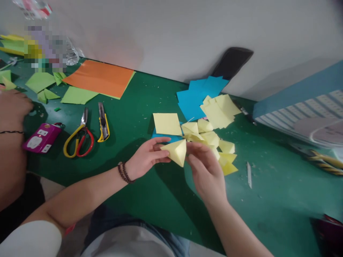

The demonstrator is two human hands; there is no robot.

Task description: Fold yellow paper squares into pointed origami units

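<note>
A pale yellow paper piece [177,151], folded into a pointed, faceted shape, is pinched between the thumb and fingers of my left hand [146,157]. Close by its right edge is my right hand [210,175], fingers curled with thumb and forefinger apart; whether the fingertips touch the paper is unclear. Behind the held piece lies a square yellow sheet [167,123] on top of blue paper [171,138]. Several similar folded yellow pieces [210,138] are heaped beyond my right hand, partly hidden by it.
Scissors [83,134], a yellow box cutter [103,123] and a purple box [43,138] lie left. A co-worker's arm [12,142] rests at the left edge. Orange paper [102,78], blue sheets [198,96] and yellow sheets [221,110] lie behind. A loose blade [249,175] and pliers [324,162] lie right.
</note>
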